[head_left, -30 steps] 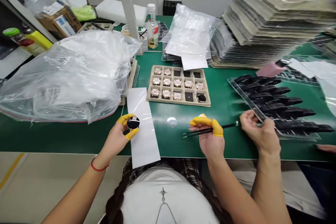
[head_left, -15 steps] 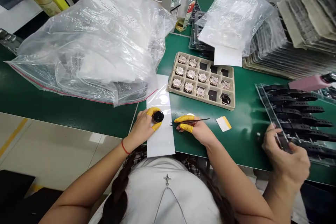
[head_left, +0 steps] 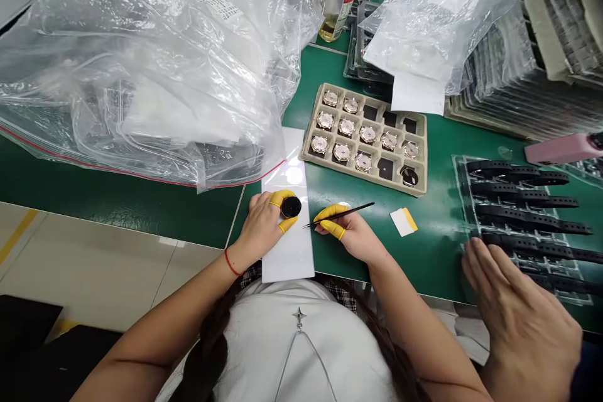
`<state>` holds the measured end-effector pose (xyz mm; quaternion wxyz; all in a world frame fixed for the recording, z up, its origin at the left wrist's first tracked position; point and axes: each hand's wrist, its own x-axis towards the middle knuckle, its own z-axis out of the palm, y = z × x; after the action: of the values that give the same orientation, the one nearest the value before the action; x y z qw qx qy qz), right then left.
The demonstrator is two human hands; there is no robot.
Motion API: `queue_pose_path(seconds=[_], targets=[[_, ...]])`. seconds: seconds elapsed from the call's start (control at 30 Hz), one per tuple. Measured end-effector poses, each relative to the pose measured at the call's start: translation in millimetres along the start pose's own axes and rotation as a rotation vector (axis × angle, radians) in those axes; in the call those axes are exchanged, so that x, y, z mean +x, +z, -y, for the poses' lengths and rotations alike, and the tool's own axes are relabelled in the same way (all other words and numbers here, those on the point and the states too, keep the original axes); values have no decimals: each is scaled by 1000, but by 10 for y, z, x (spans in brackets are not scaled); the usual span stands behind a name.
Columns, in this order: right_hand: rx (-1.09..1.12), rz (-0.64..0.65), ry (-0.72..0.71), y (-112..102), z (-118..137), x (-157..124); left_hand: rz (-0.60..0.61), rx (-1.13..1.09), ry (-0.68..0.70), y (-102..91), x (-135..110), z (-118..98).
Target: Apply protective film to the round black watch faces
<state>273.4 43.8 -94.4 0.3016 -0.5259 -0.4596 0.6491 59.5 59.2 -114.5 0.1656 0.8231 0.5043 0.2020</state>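
Observation:
Between yellow-cotted fingertips, my left hand (head_left: 266, 217) pinches a round black-faced watch head (head_left: 291, 206) above a white sheet (head_left: 287, 257). My right hand (head_left: 348, 229) is closed around dark tweezers (head_left: 355, 209), also with yellow finger cots. The tweezers' tips point left, a short gap from the watch head. Beyond my hands lies a beige compartment tray (head_left: 362, 181). Several rose-gold watch cases (head_left: 341, 151) sit in its pockets, and a black round piece (head_left: 409, 176) lies in the near right pocket.
A large plastic bag (head_left: 179, 88) covers the left side. At right, a co-worker's hand (head_left: 522, 308) is beside a clear tray of black straps (head_left: 513, 213). Stacked trays (head_left: 509, 85), a bottle (head_left: 340, 3) and a white-and-yellow pad (head_left: 403, 222) also stand or lie on the green table.
My left hand has shifted slightly right with the watch head, nearer the tweezers. The co-worker's hand has let go of the strap tray's edge; the tray now lies flatter. The view has shifted slightly.

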Motion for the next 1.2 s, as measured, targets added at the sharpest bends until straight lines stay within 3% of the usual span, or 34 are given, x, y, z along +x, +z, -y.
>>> queue_pose_path(seconds=[0.47, 0.6, 0.8, 0.9, 1.0, 1.2], targets=[[3, 34, 8, 17, -14, 29, -1, -4, -11, -9, -4, -15], [-98, 37, -114, 14, 57, -93, 11, -8, -10, -13, -10, -18], [-326, -86, -412, -79, 421, -619, 29, -66, -49, -42, 0, -26], [-305, -247, -531, -86, 621, -847, 31, -227, -101, -128, -3, -88], [-278, -365, -552, -13, 762, -978, 39, -446, -81, -285, -17, -241], [-192, -341, -498, 180, 799, -1075, 143, -589, 116, -573, -33, -571]])
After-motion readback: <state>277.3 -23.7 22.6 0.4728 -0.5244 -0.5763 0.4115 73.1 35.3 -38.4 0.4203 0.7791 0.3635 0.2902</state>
